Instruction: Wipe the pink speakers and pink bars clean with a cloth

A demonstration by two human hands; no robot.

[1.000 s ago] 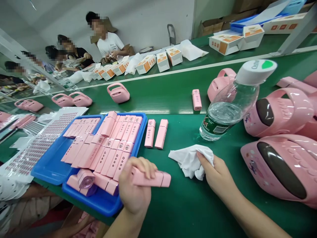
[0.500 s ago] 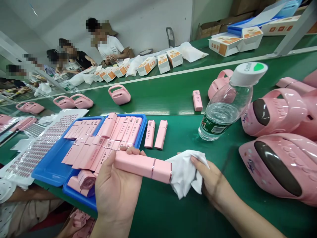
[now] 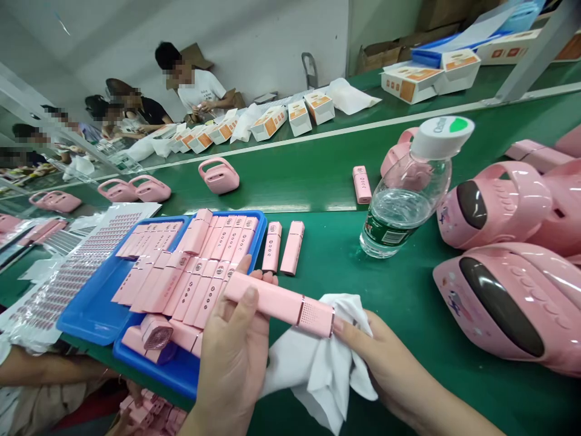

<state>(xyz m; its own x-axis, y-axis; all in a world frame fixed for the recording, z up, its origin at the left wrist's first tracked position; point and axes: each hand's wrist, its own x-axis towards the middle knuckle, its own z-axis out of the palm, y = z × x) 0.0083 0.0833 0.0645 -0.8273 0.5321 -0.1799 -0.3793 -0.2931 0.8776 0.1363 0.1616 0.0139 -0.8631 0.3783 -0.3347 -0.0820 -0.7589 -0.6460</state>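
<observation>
Left hand [image 3: 233,357] closed around a pink stick-shaped gadget [image 3: 272,304], thumb on top; right hand [image 3: 376,369] half-closed, fingertips on the gadget's end, a white cloth [image 3: 318,369] apparently pinched underneath. Just left of both hands, a blue tray [image 3: 152,369] packed with gadgets.

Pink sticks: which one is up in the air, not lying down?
The pink stick in the left hand, its grille end touching the right hand. The others lie in the blue tray or on the green bench.
</observation>
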